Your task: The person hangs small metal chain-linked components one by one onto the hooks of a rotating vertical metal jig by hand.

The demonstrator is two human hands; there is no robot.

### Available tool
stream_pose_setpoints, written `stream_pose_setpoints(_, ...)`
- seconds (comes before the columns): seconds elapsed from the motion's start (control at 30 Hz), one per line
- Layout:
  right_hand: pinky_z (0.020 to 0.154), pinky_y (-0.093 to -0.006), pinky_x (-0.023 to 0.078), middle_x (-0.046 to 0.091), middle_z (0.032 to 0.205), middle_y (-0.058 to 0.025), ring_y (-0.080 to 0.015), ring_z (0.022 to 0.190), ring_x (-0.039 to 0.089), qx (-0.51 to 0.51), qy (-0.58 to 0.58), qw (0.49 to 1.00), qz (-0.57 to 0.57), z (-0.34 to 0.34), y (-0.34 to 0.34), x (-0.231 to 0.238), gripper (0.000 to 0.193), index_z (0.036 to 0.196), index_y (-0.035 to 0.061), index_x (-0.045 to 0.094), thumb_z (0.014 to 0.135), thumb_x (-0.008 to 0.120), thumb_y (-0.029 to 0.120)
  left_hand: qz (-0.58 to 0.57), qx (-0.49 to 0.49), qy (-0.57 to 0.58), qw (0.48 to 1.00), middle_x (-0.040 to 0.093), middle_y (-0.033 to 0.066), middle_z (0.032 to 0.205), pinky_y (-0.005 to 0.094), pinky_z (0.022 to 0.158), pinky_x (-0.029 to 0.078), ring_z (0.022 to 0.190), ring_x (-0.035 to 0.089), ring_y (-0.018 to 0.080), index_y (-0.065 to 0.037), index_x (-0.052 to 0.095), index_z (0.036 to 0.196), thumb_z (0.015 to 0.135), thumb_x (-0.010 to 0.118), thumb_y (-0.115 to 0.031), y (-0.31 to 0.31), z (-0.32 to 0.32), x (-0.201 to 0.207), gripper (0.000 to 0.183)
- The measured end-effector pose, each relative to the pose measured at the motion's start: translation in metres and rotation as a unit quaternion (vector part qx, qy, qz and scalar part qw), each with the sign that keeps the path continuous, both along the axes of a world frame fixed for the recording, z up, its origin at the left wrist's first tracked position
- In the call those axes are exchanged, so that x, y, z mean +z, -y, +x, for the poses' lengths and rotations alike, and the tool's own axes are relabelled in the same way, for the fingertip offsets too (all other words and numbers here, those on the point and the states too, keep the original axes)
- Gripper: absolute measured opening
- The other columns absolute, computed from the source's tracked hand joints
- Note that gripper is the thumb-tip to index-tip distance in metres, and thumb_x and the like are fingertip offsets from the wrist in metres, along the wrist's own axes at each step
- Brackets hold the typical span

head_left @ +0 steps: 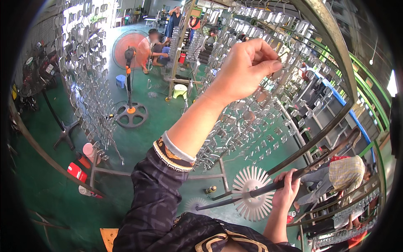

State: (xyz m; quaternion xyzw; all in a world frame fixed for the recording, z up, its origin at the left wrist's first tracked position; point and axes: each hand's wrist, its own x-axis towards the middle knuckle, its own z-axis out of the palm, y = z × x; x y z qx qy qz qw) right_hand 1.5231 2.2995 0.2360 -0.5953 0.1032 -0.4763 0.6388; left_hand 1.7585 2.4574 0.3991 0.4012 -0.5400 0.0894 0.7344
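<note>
My left hand [247, 69] is raised in front of hanging strings of small shiny metal pieces [235, 134], its thumb and fingers brought together in a pinch. What the fingertips hold, if anything, I cannot make out against the metal behind. Lower on the right, my right hand [286, 189] is closed around a dark rod [264, 190]. The rod passes through a round metal disc [252, 195] with long slots cut around its rim. A second, similar disc [196, 205] sits at the rod's far lower end.
More metal strings [84, 63] hang on the left. A curved metal frame [336, 33] arches overhead at right. Beyond stand an orange pedestal fan [130, 50], a blue stool [121, 81] and a green stool [180, 90]. One person [147, 48] crouches behind; another [346, 174] bends at right.
</note>
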Motion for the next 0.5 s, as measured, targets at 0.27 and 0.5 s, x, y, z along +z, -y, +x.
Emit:
stream_pose_setpoints(0.27, 0.059, -0.0288, 0.040, 0.045, 0.069, -0.0049, -0.0152, 0.062, 0.045, -0.005, -0.001, 1.000, 0.010, 0.004, -0.005, 0.001, 0.010, 0.097, 0.0071, 0.044, 0.093, 0.049, 0.016, -0.030, -0.099, -0.025, 0.994, 0.063, 0.0025, 0.079, 0.0210, 0.066, 0.046, 0.073, 0.058, 0.0079, -0.001, 0.058, 0.089, 0.082, 0.062, -0.004, 0.007, 0.004, -0.006, 0.008)
stream_pose_setpoints(0.5, 0.059, -0.0292, 0.040, 0.045, 0.070, -0.0050, -0.0152, 0.062, 0.045, -0.002, 0.001, 1.000, 0.003, 0.006, -0.006, 0.002, 0.010, 0.096, 0.0072, 0.044, 0.093, 0.048, 0.016, -0.033, -0.159, -0.052, 0.985, 0.063, 0.0043, 0.079, 0.0220, 0.066, 0.047, 0.073, 0.059, 0.0095, -0.001, 0.057, 0.090, 0.083, 0.061, -0.004, 0.019, 0.005, -0.007, 0.008)
